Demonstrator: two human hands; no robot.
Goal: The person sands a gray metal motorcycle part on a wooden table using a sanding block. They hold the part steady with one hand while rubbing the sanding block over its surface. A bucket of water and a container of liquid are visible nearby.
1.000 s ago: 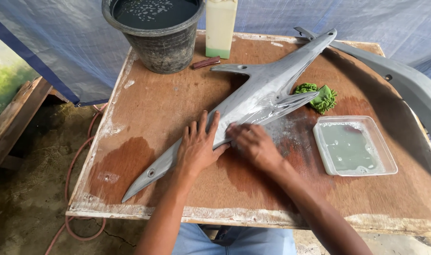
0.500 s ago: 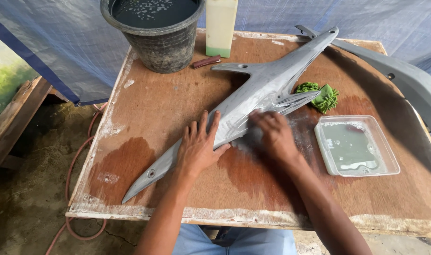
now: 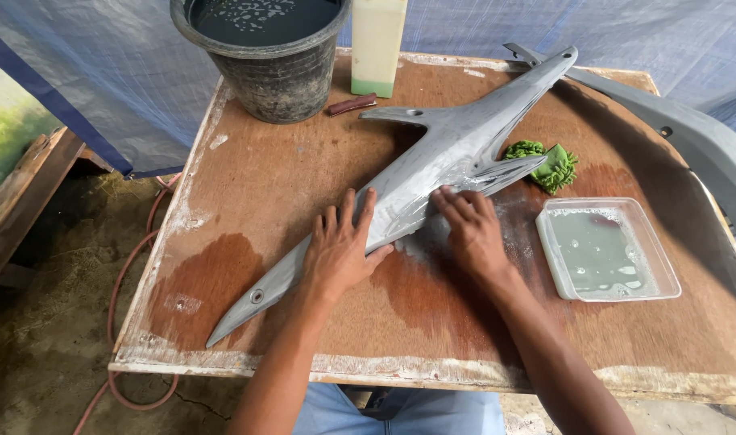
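A long grey plastic fairing panel (image 3: 432,173) lies diagonally across a wet wooden table (image 3: 247,201). My left hand (image 3: 341,246) lies flat on its lower part, fingers spread, pressing it down. My right hand (image 3: 472,232) rests flat beside the panel's lower edge, fingertips touching the wet grey surface near a side fin. Whether anything lies under the right palm is hidden.
A black bucket (image 3: 263,56) of dark water stands at the back left, a pale bottle (image 3: 377,44) beside it. A green cloth (image 3: 549,165) and a clear tray of cloudy water (image 3: 605,250) sit at the right. Another grey panel (image 3: 698,149) lies along the right edge. A hose (image 3: 130,282) runs down the left.
My right hand has slid right and up along the panel's lower edge, then settled near the fin. My left hand has stayed in place.
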